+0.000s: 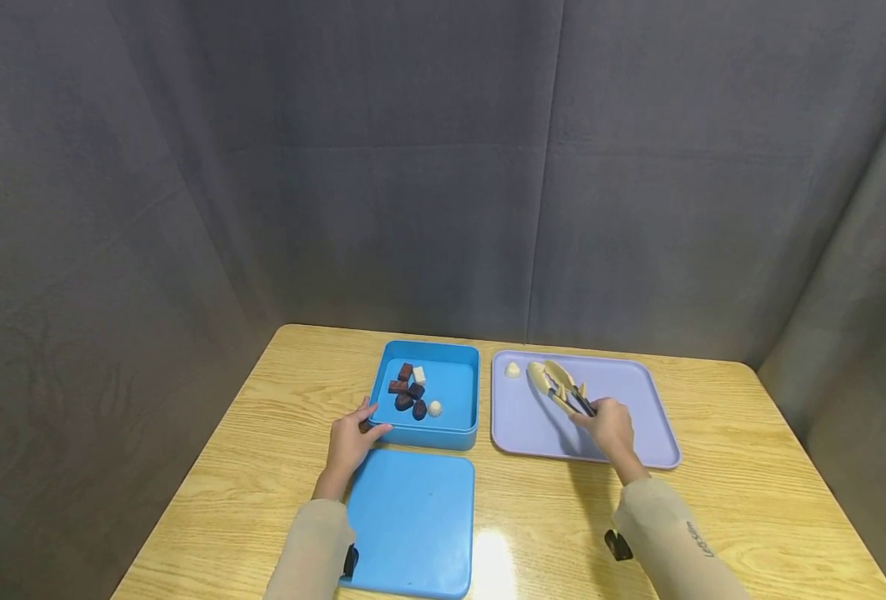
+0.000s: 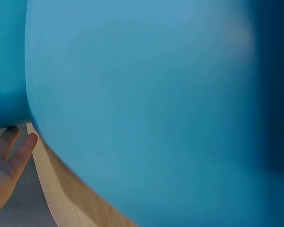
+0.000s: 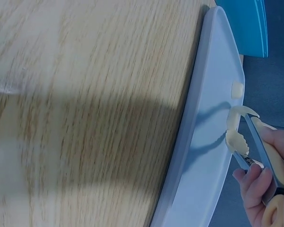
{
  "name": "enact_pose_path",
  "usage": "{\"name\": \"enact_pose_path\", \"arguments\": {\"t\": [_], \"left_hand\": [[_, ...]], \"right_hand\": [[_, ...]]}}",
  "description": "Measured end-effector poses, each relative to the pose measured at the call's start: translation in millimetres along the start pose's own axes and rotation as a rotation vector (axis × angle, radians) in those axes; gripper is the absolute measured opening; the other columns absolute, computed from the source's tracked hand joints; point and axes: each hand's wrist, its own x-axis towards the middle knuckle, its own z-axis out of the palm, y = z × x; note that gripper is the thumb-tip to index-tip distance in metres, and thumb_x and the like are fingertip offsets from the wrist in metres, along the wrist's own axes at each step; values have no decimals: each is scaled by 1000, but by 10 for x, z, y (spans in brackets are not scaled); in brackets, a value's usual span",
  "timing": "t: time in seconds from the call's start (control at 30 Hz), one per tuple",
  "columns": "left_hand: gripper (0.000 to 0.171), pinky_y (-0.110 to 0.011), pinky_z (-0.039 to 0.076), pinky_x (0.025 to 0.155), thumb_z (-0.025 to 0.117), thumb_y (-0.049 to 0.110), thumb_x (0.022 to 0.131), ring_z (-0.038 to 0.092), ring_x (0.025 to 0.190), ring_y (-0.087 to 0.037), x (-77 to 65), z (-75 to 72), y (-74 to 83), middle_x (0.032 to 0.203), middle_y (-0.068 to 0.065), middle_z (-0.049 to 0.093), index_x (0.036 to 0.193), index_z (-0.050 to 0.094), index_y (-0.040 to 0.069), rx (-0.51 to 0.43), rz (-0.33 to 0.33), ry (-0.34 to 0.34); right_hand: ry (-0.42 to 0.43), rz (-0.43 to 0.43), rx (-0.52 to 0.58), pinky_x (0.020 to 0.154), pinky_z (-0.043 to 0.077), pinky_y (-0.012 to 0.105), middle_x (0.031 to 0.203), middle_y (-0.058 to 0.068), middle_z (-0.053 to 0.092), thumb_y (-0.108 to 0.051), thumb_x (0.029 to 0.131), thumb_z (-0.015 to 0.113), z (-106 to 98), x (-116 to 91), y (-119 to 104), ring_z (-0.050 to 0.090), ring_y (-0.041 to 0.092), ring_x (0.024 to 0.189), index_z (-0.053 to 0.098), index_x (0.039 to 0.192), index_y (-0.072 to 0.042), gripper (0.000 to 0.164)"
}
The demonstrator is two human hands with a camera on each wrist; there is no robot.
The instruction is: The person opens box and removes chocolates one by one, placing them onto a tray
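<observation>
The left hand, fingers spread, touches the box at its near left corner. The right hand grips tongs above the tray, right of a white sweet.

From above, the head camera faces forward and down across the pale wood-grain table. The left-wrist camera sits close over a flat blue panel; the right-wrist one, turned sideways, faces the shallow lilac tray. All share the open blue rectangular box.
</observation>
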Motion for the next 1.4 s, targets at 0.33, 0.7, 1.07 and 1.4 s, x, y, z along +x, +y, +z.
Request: {"name": "enact_pose_path", "arguments": {"t": [0.33,0.7,1.07,1.4], "left_hand": [[50,-43,39,91,72,22,74,42,116,-35,-3,0,-3,125,-20,45,115,58,-3,1,-8,-3],[51,-43,39,91,72,23,74,41,116,-34,1,2,-10,126,-20,45,115,58,-4,6,-1,-5],[50,-44,38,92,72,21,74,41,116,-36,3,-2,-24,125,-21,45,115,58,-5,2,2,-5],[50,-43,38,91,72,22,75,41,116,-34,-10,-12,-9,125,-21,45,115,57,-5,-13,11,-10]], "right_hand": [[3,6,16,41,32,28,58,4,51,-22,71,74,40,-6,-2,41,18,52,66,76,4,27],[8,21,31,41,32,27,57,3,50,-24,70,74,36,-54,27,41,18,52,65,75,3,29],[46,-25,54,40,30,27,54,2,47,-25,70,74,-32,-135,114,38,16,49,65,77,5,33],[62,-57,54,42,33,29,61,7,56,-23,71,72,-117,-203,106,43,19,52,64,94,10,42]]}}
